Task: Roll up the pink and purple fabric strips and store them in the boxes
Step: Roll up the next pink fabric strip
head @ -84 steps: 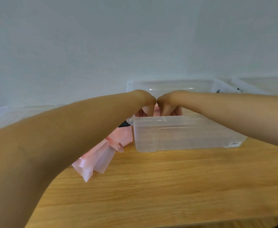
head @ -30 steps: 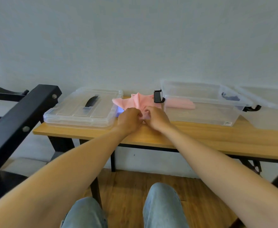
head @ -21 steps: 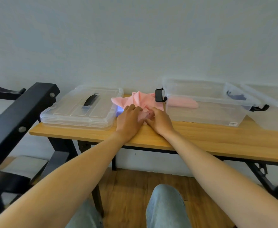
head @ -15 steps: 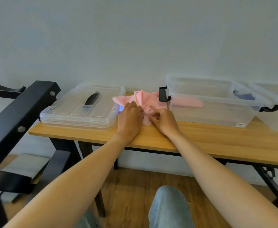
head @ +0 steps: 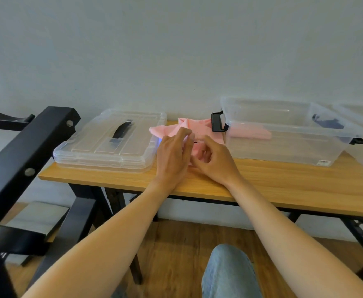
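While my left hand [head: 172,153] lies flat-fingered on the loose pink strip [head: 189,131] on the table [head: 283,179], my right hand [head: 213,161] pinches its near edge; one pink piece, apparently rolled, already sits in the clear box [head: 283,134]. No purple strip shows.

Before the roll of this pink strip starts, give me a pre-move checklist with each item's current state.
1. Both hands on the pink fabric: ok; left hand lies over it, right hand pinches it.
2. Fabric flat: not ok, bunched.
3. Open box beside the fabric: ok, lid off.
4. Room in the box: ok, one pink piece inside.
5. Bare table in front: ok.
6. Purple strips located: cannot tell.
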Available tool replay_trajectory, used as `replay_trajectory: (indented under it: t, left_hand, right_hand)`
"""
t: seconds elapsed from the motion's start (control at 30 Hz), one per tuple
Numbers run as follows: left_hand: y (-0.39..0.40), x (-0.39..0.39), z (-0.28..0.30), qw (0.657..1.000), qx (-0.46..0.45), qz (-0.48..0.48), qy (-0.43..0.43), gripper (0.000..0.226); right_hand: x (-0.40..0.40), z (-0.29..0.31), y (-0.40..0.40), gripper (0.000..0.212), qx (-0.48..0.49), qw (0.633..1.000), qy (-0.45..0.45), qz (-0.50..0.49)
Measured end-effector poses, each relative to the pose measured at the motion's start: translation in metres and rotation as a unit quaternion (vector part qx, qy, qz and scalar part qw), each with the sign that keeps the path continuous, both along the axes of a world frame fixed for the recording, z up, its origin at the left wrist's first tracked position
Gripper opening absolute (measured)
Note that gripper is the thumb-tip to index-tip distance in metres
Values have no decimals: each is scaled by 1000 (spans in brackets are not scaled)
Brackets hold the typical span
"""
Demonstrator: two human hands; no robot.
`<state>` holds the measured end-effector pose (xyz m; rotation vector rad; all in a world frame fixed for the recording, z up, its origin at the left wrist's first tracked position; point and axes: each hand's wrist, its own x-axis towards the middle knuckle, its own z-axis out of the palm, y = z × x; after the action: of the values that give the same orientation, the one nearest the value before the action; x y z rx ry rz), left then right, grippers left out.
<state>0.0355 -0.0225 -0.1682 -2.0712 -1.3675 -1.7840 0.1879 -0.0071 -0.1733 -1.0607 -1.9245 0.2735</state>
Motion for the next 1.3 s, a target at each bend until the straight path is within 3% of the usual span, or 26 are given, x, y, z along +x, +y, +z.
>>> replay_trajectory:
  t: [0.07,0.23,0.4,0.5,0.6,0.7,0.8,0.87,1.0,1.17,1.23,1.3]
  left_hand:
    - [0,-2,1,999,-29,0,-32,22]
    - [-2,-2,1,994,-92,-20,-53,17]
    - [-13,-4,7,982,-131,-43,-127,15]
    - [-31,0,13,974,-130,-35,-184,13]
    - [-54,3,27,941,-129,-72,-304,17]
    - [-81,4,39,908,-155,-100,-377,20]
    - [-107,1,43,876,-185,-98,-434,12]
    - [-123,-4,45,864,-198,-120,-446,20]
    - [-148,-15,43,837,-243,-171,-459,39]
    - [-162,-21,28,847,-305,-177,-398,36]
    - [-166,-22,21,836,-316,-198,-402,34]
    - [-174,-19,18,817,-341,-224,-407,28]
  right_hand:
    - [-3,-2,-4,33,17,1000,-19,10]
    - [-9,5,-20,51,17,1000,-27,1]
    - [-11,4,-30,21,17,999,19,-31]
    - [-11,4,-43,15,-13,998,55,-35]
    - [-14,12,-70,9,-50,995,86,17]
    - [-15,22,-100,18,-74,990,95,71]
    - [-17,23,-122,50,-34,998,34,49]
    - [-16,18,-129,49,5,999,37,25]
    - [-8,12,-146,13,11,989,145,-28]
    - [-3,1,-174,20,-65,966,247,-29]
    - [-2,-3,-184,22,-140,933,331,-30]
    - [-2,-6,-191,24,-238,863,446,12]
